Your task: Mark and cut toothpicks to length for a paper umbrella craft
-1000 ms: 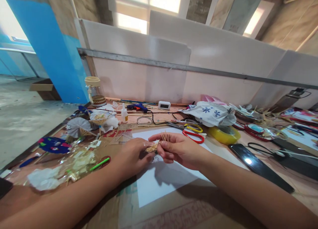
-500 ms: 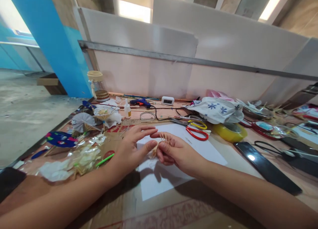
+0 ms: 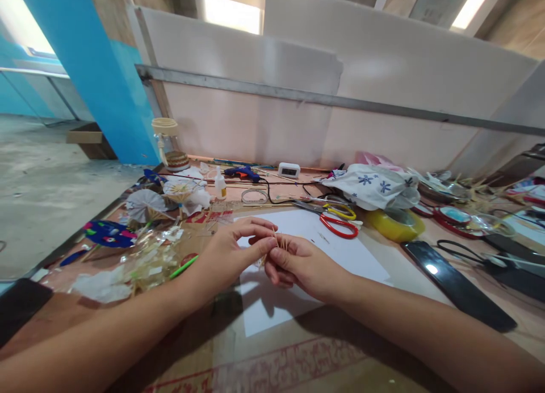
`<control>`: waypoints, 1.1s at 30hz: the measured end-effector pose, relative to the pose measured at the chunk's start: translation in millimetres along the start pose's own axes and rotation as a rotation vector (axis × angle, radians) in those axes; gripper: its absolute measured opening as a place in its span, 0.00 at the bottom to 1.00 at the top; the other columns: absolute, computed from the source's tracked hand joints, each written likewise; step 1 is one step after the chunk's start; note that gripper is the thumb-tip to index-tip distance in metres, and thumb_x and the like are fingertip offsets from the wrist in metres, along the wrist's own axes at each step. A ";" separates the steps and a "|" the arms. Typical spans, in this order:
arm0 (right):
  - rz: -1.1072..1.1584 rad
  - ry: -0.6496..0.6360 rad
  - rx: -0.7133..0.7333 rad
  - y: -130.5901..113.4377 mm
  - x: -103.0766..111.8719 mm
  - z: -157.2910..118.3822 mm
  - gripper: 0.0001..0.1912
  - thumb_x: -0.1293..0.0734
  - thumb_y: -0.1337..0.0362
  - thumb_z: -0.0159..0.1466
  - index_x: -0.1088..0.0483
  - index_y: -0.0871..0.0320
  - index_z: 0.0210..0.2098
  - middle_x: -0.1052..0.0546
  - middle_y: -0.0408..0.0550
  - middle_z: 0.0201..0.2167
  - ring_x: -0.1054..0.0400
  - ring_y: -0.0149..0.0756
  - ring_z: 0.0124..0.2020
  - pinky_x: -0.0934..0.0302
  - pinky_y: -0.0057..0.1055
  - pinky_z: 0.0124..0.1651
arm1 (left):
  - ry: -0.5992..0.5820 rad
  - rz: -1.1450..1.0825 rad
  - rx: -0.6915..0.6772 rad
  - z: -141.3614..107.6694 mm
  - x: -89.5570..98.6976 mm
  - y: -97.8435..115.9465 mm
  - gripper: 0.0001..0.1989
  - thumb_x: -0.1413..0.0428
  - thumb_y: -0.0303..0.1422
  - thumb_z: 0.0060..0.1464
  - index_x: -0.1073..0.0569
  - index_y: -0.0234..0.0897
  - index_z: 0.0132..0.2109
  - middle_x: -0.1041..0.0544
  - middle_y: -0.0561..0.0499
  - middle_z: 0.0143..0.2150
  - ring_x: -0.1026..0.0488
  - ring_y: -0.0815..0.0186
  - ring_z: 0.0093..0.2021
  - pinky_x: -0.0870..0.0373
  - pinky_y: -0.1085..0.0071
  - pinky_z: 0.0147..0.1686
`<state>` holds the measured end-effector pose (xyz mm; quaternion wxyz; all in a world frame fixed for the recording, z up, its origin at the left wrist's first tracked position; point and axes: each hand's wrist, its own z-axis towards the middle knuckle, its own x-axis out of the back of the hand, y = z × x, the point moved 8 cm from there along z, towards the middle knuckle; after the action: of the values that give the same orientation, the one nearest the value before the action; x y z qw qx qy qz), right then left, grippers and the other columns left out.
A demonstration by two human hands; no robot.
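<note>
Over a sheet of white paper (image 3: 361, 268), my two hands meet in the middle of the view. My right hand (image 3: 298, 262) is closed around a small bundle of thin bamboo sticks (image 3: 283, 243), their tips poking up between the fingers. From the left, my left hand (image 3: 244, 245) has its thumb and fingers closed at the tips of the same sticks. One stick stands up at its fingertips. The lower part of the bundle is mostly hidden by the fingers.
Scissors with red handles (image 3: 338, 225) and yellow-handled scissors (image 3: 340, 211) lie behind the paper. A yellow tape roll (image 3: 395, 225) and a phone (image 3: 460, 285) are at right. Small paper umbrellas (image 3: 145, 204) and plastic bags (image 3: 149, 262) crowd the left; a glue bottle (image 3: 220, 185) stands behind.
My left thumb and fingers have come together onto the sticks, where they were apart before. My right hand keeps its hold on the bundle. The view has shifted slightly.
</note>
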<state>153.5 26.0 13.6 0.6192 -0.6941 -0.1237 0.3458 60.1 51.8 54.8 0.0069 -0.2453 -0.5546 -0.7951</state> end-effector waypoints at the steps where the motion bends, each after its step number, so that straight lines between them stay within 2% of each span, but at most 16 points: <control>1: 0.026 -0.003 -0.002 0.3 -0.8 0.2 0.21 0.30 0.48 0.62 0.35 0.58 0.39 0.29 0.37 0.20 0.51 0.24 0.16 0.54 0.26 0.22 | 0.005 0.012 -0.005 -0.2 -0.1 1.5 0.09 0.42 0.37 0.55 0.19 0.39 0.33 0.20 0.46 0.45 0.24 0.60 0.47 0.29 0.60 0.52; 5: 0.108 -0.011 -0.011 0.6 -1.6 1.3 0.19 0.28 0.49 0.61 0.35 0.58 0.37 0.29 0.37 0.19 0.52 0.23 0.16 0.56 0.25 0.22 | 0.005 0.053 -0.038 -1.4 -1.2 5.9 0.11 0.43 0.38 0.56 0.21 0.38 0.32 0.20 0.47 0.44 0.24 0.60 0.46 0.29 0.60 0.53; 7: 0.108 -0.005 -0.003 -2.8 2.1 1.4 0.19 0.28 0.50 0.61 0.34 0.58 0.38 0.29 0.36 0.19 0.52 0.23 0.16 0.55 0.25 0.22 | 0.013 0.051 -0.041 -0.9 1.6 6.6 0.12 0.45 0.40 0.58 0.21 0.38 0.36 0.20 0.47 0.45 0.24 0.59 0.47 0.29 0.60 0.53; 9: 0.055 0.015 0.012 -10.4 9.6 0.3 0.19 0.29 0.50 0.61 0.32 0.59 0.40 0.28 0.38 0.20 0.47 0.24 0.17 0.51 0.25 0.23 | 0.029 0.069 -0.019 1.2 7.9 4.7 0.14 0.47 0.41 0.60 0.22 0.37 0.42 0.19 0.47 0.46 0.24 0.58 0.47 0.29 0.59 0.53; 11: -0.039 0.034 0.027 -21.3 18.3 -1.9 0.19 0.30 0.50 0.62 0.31 0.60 0.39 0.26 0.42 0.24 0.39 0.26 0.21 0.45 0.27 0.27 | 0.004 0.145 0.007 4.6 12.4 0.4 0.14 0.49 0.37 0.60 0.23 0.38 0.47 0.20 0.48 0.47 0.24 0.58 0.48 0.30 0.56 0.54; 13: -0.141 0.064 0.041 -33.8 26.8 -4.9 0.17 0.30 0.51 0.62 0.32 0.60 0.36 0.25 0.44 0.26 0.35 0.29 0.25 0.43 0.29 0.30 | -0.115 0.266 -0.036 7.5 8.4 -2.8 0.16 0.50 0.27 0.54 0.24 0.38 0.48 0.21 0.48 0.50 0.26 0.58 0.51 0.33 0.55 0.57; 15: -0.254 0.118 0.046 -45.1 34.2 -8.1 0.16 0.31 0.51 0.63 0.32 0.59 0.34 0.30 0.41 0.25 0.38 0.28 0.24 0.45 0.28 0.29 | -0.266 0.365 -0.165 6.1 -1.6 -3.8 0.22 0.50 0.22 0.49 0.25 0.38 0.50 0.23 0.47 0.54 0.29 0.59 0.55 0.35 0.56 0.60; 18: -0.464 0.165 0.039 -56.2 37.6 -11.6 0.14 0.33 0.52 0.64 0.31 0.58 0.34 0.39 0.36 0.22 0.47 0.27 0.21 0.51 0.26 0.26 | -0.445 0.466 -0.298 -2.3 -16.1 -11.0 0.28 0.48 0.21 0.49 0.30 0.38 0.58 0.28 0.44 0.59 0.33 0.59 0.60 0.37 0.57 0.61; 20: -0.620 0.161 0.046 -59.7 36.1 -12.4 0.14 0.34 0.53 0.65 0.30 0.59 0.34 0.41 0.35 0.21 0.49 0.27 0.21 0.54 0.26 0.25 | -0.487 0.516 -0.342 -6.9 -20.6 -14.5 0.30 0.47 0.22 0.50 0.34 0.38 0.62 0.31 0.43 0.62 0.35 0.58 0.61 0.36 0.58 0.61; 22: -0.716 0.139 0.049 -58.9 35.1 -12.2 0.16 0.37 0.52 0.68 0.29 0.60 0.34 0.43 0.35 0.20 0.51 0.27 0.21 0.55 0.26 0.24 | -0.494 0.556 -0.378 -9.5 -22.9 -15.0 0.29 0.45 0.24 0.52 0.35 0.38 0.62 0.31 0.42 0.62 0.34 0.57 0.61 0.35 0.60 0.60; 25: -0.724 0.091 0.032 -53.4 34.6 -12.1 0.21 0.44 0.52 0.72 0.27 0.60 0.39 0.43 0.35 0.19 0.50 0.28 0.19 0.53 0.26 0.23 | -0.457 0.595 -0.413 -9.1 -23.6 -13.4 0.22 0.45 0.29 0.57 0.31 0.38 0.59 0.27 0.43 0.58 0.30 0.57 0.57 0.32 0.61 0.56; 27: -0.814 0.102 0.071 -56.9 33.4 -13.4 0.18 0.44 0.56 0.73 0.27 0.59 0.41 0.36 0.38 0.21 0.41 0.29 0.23 0.47 0.26 0.28 | -0.415 0.600 -0.441 -7.2 -23.7 -12.7 0.17 0.46 0.31 0.59 0.27 0.38 0.55 0.24 0.43 0.54 0.27 0.58 0.53 0.31 0.63 0.53; 30: -1.061 0.140 0.183 -69.0 26.0 -17.4 0.14 0.41 0.64 0.71 0.24 0.58 0.38 0.23 0.45 0.32 0.30 0.32 0.34 0.41 0.27 0.37 | -0.336 0.580 -0.453 -2.9 -22.3 -16.4 0.13 0.49 0.31 0.63 0.24 0.38 0.51 0.19 0.46 0.49 0.23 0.61 0.48 0.29 0.66 0.48; 33: -1.216 0.151 0.241 -73.2 20.0 -20.4 0.09 0.36 0.66 0.67 0.22 0.57 0.37 0.18 0.44 0.33 0.27 0.31 0.33 0.40 0.25 0.35 | -0.254 0.589 -0.423 0.8 -18.7 -24.2 0.13 0.51 0.34 0.66 0.23 0.39 0.49 0.17 0.48 0.45 0.21 0.63 0.44 0.28 0.68 0.45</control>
<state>199.8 37.1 76.1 0.7863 -0.4473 -0.4126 -0.1070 70.0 57.0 26.3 0.1158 -0.4867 -0.2803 -0.8193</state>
